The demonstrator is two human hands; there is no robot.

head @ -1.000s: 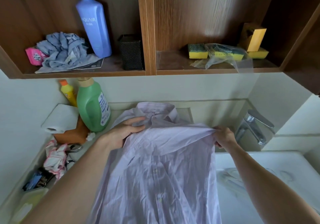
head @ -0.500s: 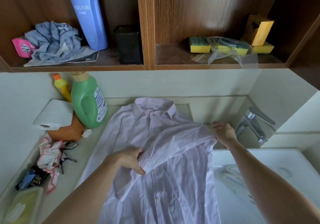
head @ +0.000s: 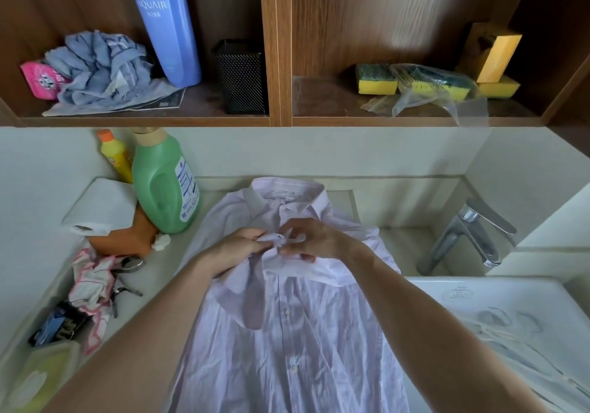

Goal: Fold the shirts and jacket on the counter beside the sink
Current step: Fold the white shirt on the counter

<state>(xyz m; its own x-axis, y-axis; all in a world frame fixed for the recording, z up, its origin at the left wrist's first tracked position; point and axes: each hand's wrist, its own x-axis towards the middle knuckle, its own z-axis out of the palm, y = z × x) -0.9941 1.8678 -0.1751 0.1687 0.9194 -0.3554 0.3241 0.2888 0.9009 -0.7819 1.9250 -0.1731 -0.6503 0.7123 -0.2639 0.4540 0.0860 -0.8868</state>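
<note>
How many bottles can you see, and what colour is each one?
Blue bottle, on the shelf: 1
Green bottle, on the counter: 1
Yellow bottle with an orange cap, behind the green one: 1
Total: 3

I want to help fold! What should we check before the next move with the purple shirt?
1. Pale lilac button-up shirt lies front-up on the beige counter: ok.
2. Left hand and right hand both pinch its front below the collar: ok.
3. Top button fastened: cannot tell.
4. Fabric smooth: not ok, creased.
5. Tall green plastic bottle clear of the sleeve: cannot tell.
</note>
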